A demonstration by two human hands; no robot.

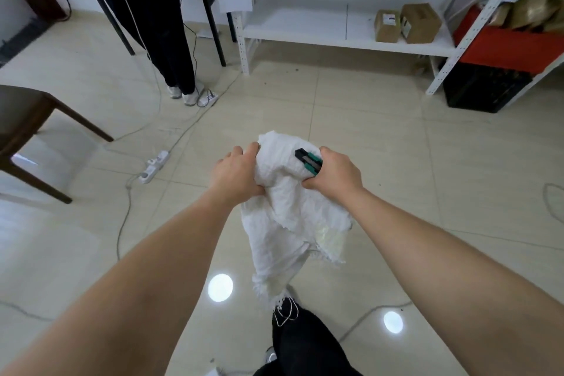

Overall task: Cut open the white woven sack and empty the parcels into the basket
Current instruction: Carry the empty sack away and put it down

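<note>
Above the floor (351,119), both hands bunch the limp white woven sack (283,210), left hand (236,172) gripping cloth, right hand (334,174) gripping cloth and a half-hidden green utility knife (309,160).

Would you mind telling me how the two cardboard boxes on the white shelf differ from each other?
The left box looks smaller and narrower, while the right box looks bulkier. The left box shows a white label with a purple mark on its top face; the right box has a small label on its left side. The right box also sits turned at more of an angle. Both are brown cardboard parcels, side by side on the lower board of the white shelf.
</note>
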